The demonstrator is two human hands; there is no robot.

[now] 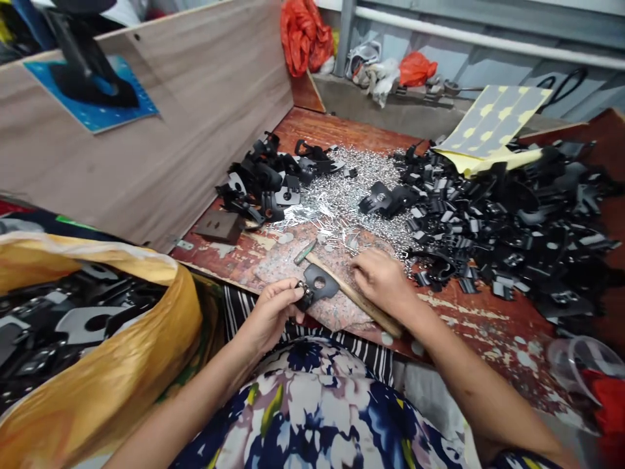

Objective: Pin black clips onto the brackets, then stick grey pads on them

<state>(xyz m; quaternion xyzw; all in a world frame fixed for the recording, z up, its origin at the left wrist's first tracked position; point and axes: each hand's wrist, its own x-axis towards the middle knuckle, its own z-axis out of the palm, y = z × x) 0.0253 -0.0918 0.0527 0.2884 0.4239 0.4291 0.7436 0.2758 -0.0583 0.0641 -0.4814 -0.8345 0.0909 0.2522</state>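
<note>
Between its thumb and fingers my left hand grips a black plastic part with a round hole in its flat plate. A small hammer with a wooden handle lies on the stone slab, partly behind that part. My right hand is over the hammer's handle, its fingers curled together near the edge of the metal pins. What those fingers hold, if anything, is hidden. Loose small metal pieces lie spread behind both hands.
Black plastic parts are heaped at the right and back left. A brown block sits by the wooden side board. Yellow-edged sheets lie on the right heap. A yellow sack of black parts stands at the left.
</note>
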